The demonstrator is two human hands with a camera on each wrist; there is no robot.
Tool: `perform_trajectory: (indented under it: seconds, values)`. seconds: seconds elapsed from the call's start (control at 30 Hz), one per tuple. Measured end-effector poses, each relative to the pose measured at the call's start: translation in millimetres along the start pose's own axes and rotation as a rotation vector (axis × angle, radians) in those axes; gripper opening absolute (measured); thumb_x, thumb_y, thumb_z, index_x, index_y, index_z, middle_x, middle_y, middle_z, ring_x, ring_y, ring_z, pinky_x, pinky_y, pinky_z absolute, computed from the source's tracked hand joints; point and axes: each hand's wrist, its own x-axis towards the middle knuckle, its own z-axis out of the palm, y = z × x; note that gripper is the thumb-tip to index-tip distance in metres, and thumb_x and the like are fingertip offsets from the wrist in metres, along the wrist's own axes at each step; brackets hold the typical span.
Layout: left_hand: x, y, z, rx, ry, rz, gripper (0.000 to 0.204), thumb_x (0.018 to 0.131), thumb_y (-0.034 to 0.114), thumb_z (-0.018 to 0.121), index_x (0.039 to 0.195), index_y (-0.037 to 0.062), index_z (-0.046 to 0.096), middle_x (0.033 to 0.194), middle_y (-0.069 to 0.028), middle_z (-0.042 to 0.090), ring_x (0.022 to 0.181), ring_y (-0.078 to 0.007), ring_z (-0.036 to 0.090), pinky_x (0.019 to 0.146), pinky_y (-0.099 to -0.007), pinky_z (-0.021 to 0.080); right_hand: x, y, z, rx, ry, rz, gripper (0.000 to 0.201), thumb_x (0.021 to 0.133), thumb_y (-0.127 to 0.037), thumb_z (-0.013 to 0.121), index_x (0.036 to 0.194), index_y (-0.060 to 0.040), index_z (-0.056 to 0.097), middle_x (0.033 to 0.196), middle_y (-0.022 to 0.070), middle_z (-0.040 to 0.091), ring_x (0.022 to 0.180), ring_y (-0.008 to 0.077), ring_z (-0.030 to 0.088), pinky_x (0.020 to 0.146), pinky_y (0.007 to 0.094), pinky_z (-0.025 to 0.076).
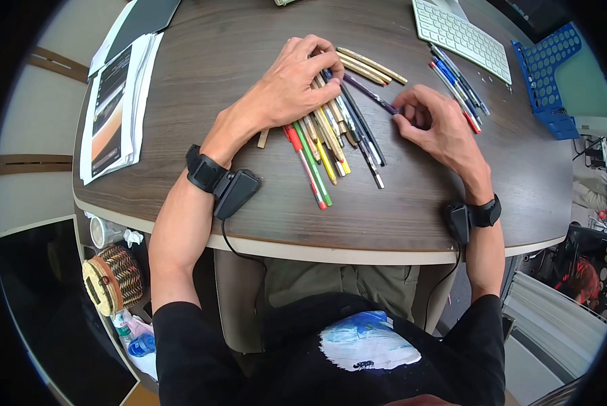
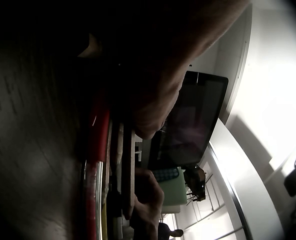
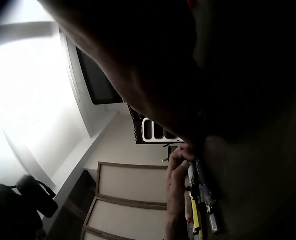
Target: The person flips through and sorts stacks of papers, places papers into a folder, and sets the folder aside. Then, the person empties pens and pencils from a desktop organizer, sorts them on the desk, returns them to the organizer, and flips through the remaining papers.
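Note:
My left hand (image 1: 293,81) lies over a loose heap of pencils and pens (image 1: 327,132) on the desk, its fingers and thumb curled round their upper ends. A red pen (image 1: 309,166) and a green pen (image 1: 315,169) stick out at the heap's near left side; the red pen also shows in the left wrist view. Between thumb and forefinger, my right hand (image 1: 439,125) pinches the near end of a dark purple pencil (image 1: 371,95). That pencil slants up to the left, its far end beside my left fingertips. Several wooden pencils (image 1: 371,65) lie just beyond.
Blue, grey and red pens (image 1: 460,88) lie in a group right of my right hand. Behind them stand a white keyboard (image 1: 462,40) and a blue perforated holder (image 1: 547,81). Printed papers (image 1: 117,101) are stacked at the left. The desk's front edge (image 1: 344,256) curves before me.

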Motion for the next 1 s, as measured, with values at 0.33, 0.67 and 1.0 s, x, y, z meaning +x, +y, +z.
perform_trajectory:
  seconds: [0.33, 0.67, 1.0]
  values:
    - [1, -1, -1, 0.024, 0.000, 0.045, 0.023, 0.102, 0.028, 0.061, 0.112, 0.0131, 0.075, 0.141, -0.0088, 0.056, 0.144, -0.0298, 0.048, 0.121, -0.0476, 0.044, -1, -12, 15, 0.005, 0.008, -0.117, 0.035, 0.094, -0.018, 0.083, 0.125, -0.0098, 0.071, 0.099, 0.0058, 0.062, 0.082, 0.0200, 0.061, 0.072, 0.0361, 0.052]
    - [0, -4, 1, 0.037, 0.000, 0.015, 0.023, 0.103, 0.030, 0.061, 0.113, 0.0108, 0.070, 0.138, -0.0099, 0.055, 0.137, -0.0291, 0.051, 0.115, -0.0471, 0.047, -18, 23, -57, -0.095, -0.259, 0.162, 0.031, 0.083, 0.002, 0.072, 0.113, -0.0061, 0.070, 0.098, 0.0037, 0.057, 0.089, 0.0184, 0.059, 0.082, 0.0352, 0.053]
    - [0, -2, -2, 0.030, -0.004, 0.018, 0.024, 0.104, 0.030, 0.061, 0.116, 0.0107, 0.068, 0.138, -0.0105, 0.055, 0.137, -0.0302, 0.051, 0.114, -0.0461, 0.046, -21, 10, -61, -0.002, -0.391, 0.058, 0.020, 0.089, -0.011, 0.084, 0.108, -0.0071, 0.075, 0.095, 0.0011, 0.061, 0.089, 0.0164, 0.057, 0.086, 0.0334, 0.051]
